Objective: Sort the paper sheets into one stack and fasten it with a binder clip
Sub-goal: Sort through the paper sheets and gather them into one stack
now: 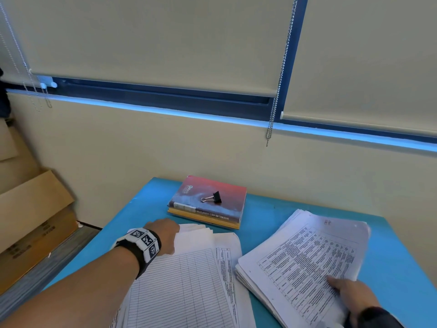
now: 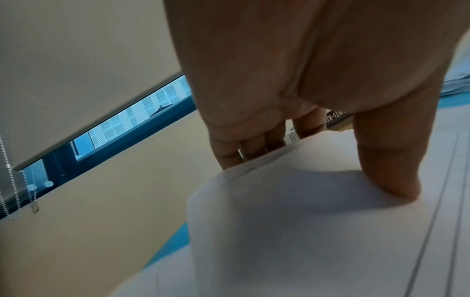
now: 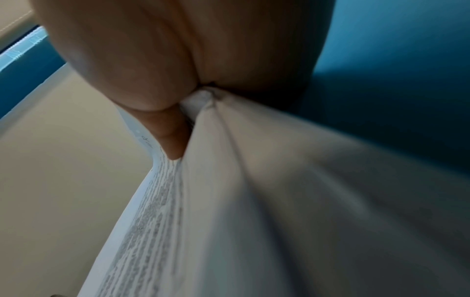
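Two piles of paper lie on the blue table. The left pile has a ruled form on top. My left hand grips its far left corner, thumb on top and fingers curled under the lifted sheets. The right pile is printed tables marked "HR". My right hand pinches its near right corner, thumb on top; the right wrist view shows the sheets bunched in the hand. A black binder clip rests on a red book at the back.
The red book tops a short stack of books against the beige wall. Cardboard boxes stand on the floor left of the table. Bead chains hang from the window blinds above.
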